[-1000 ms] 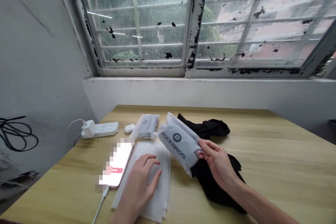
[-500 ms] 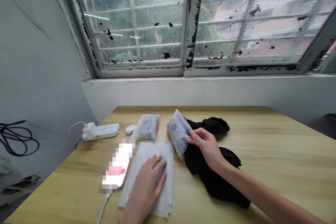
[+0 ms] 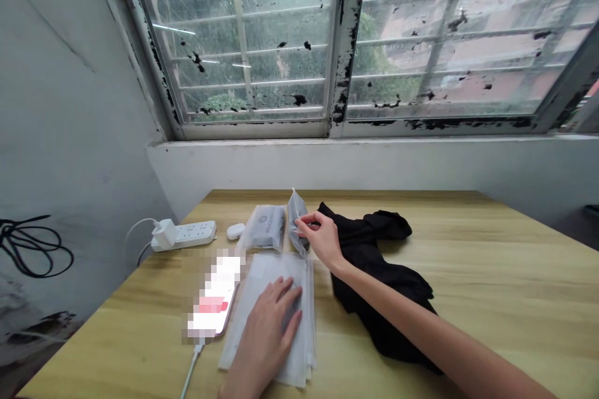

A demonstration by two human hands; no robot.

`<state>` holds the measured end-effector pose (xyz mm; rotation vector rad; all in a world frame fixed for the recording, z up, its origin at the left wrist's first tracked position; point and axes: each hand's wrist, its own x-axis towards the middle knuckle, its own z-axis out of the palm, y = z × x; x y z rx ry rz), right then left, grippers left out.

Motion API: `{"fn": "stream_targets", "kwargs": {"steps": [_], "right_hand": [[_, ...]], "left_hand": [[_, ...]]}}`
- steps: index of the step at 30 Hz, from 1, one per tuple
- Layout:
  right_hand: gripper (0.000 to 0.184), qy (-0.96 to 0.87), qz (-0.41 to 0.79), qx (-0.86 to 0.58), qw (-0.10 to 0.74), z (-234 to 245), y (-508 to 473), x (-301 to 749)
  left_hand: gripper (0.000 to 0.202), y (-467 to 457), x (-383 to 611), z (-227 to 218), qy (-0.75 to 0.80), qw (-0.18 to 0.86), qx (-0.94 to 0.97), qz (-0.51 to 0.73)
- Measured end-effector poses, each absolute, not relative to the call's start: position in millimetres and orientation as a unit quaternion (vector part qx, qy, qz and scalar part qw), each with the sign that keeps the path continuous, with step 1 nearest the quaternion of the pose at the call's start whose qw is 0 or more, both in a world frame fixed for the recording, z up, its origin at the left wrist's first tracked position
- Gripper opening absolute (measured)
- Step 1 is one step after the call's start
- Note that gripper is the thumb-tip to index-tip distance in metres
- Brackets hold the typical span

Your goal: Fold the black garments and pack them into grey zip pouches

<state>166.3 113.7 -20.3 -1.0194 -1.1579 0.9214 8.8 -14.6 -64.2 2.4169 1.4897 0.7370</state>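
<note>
My right hand (image 3: 322,238) pinches the edge of a frosted zip bag (image 3: 296,215) with something grey inside. The bag stands tilted on edge, close to the right side of another filled frosted bag (image 3: 268,227) that lies flat with printed lettering. My left hand (image 3: 269,321) rests flat, fingers stretched, on a stack of frosted plastic bags (image 3: 262,271) near the table's front. Black cloth (image 3: 379,280) lies loosely crumpled to the right, partly covered by my right forearm.
Left of the stack lies a phone (image 3: 218,293), its screen blurred out, with a white cable (image 3: 189,371) plugged in. Behind it are a small white case (image 3: 235,232) and a white power strip (image 3: 194,234) holding a charger (image 3: 165,234). A window stands beyond the wooden table (image 3: 491,274).
My right hand has carried the filled zip bag leftward, from beside the black cloth to next to the other filled bag, turning it more edge-on. My left hand stays on the stack.
</note>
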Motion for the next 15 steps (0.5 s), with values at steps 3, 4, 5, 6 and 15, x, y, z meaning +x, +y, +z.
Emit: {"fn": "stream_targets", "kwargs": {"steps": [3, 4, 5, 6, 15], "right_hand": [[0.046, -0.526, 0.397, -0.440, 0.610, -25, 109, 160], [0.047, -0.535, 0.396, -0.437, 0.605, -26, 107, 159], [0.048, -0.545, 0.394, -0.434, 0.599, -27, 105, 160], [0.050, -0.558, 0.390, -0.431, 0.592, -28, 103, 161], [0.014, -0.734, 0.213, -0.480, 0.431, -15, 65, 214]], "left_hand": [[0.037, -15, 11, -62, 0.505, 0.120, 0.819, 0.246], [0.038, -14, 11, -62, 0.504, 0.122, 0.818, 0.248], [0.038, -14, 11, -62, 0.503, 0.124, 0.818, 0.251], [0.038, -14, 11, -62, 0.502, 0.125, 0.817, 0.255], [0.039, -10, 12, -58, 0.513, 0.146, 0.810, 0.244]]}}
